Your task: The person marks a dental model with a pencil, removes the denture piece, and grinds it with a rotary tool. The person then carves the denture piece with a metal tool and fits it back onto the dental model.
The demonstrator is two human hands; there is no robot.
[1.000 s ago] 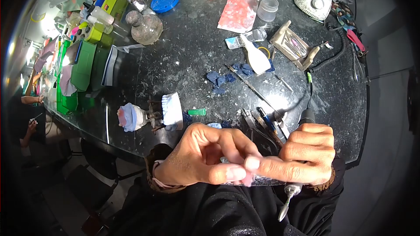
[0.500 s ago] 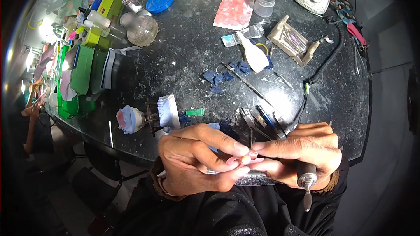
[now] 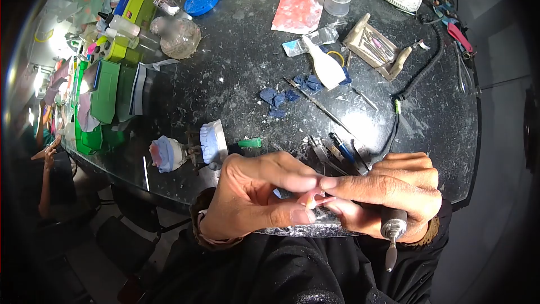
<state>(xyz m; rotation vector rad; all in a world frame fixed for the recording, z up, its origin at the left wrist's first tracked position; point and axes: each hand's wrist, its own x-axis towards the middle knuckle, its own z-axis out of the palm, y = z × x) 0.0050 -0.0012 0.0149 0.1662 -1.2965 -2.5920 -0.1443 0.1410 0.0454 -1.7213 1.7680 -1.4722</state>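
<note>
Between my two hands, at the table's front edge, is a small pink piece [image 3: 310, 198] with a pale, tooth-like part. My left hand [image 3: 259, 191] pinches it between thumb and fingers from the left. The fingertips of my right hand [image 3: 388, 191] touch it from the right. A rotary handpiece [image 3: 394, 224] is tucked in the curled fingers of my right hand, its burr pointing down toward my lap. Left of my hands lie a blue and white dental cast [image 3: 212, 142] and a second cast with a pink patch [image 3: 164, 153], joined by a metal frame.
Metal tools [image 3: 332, 155] lie just beyond my hands, near a green cap [image 3: 250, 143]. Farther back are blue scraps [image 3: 275, 98], a white bottle [image 3: 325, 67], a tool holder [image 3: 371, 48] and a glass jar [image 3: 180, 39]. Another person's hands [image 3: 49, 149] show at far left.
My hands came together on the pink piece, and my left thumb and fingers shifted around it. The handpiece burr swung right. At far left the other person's hands moved.
</note>
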